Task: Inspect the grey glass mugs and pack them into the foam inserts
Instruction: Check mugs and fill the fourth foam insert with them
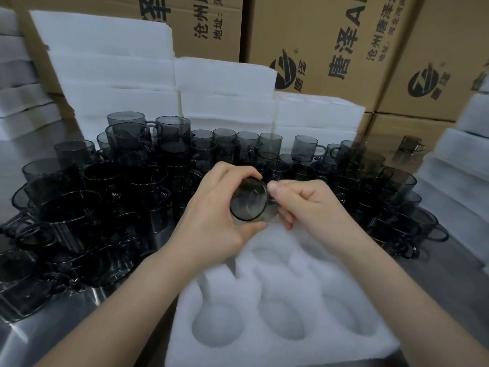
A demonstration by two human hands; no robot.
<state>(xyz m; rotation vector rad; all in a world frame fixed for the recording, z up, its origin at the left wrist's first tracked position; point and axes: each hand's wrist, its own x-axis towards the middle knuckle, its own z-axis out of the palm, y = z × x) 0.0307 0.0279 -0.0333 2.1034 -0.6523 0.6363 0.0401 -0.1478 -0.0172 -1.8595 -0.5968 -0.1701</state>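
Grey mug (248, 201) held over the foam insert (378, 348) — tipped, one round end toward camera. Left hand (211, 207) curled round the body, right hand (309, 205) pinching the handle — thumb against bent fingers.

Found smooth, glossy, see-through glass in the smoky grey round mug (248, 205); soft, matt, faintly grainy foam in the white insert with round pockets (299, 274); brushed, reflective metal in the silver tabletop (66, 316); matt cardboard in the brown printed boxes (317, 35).
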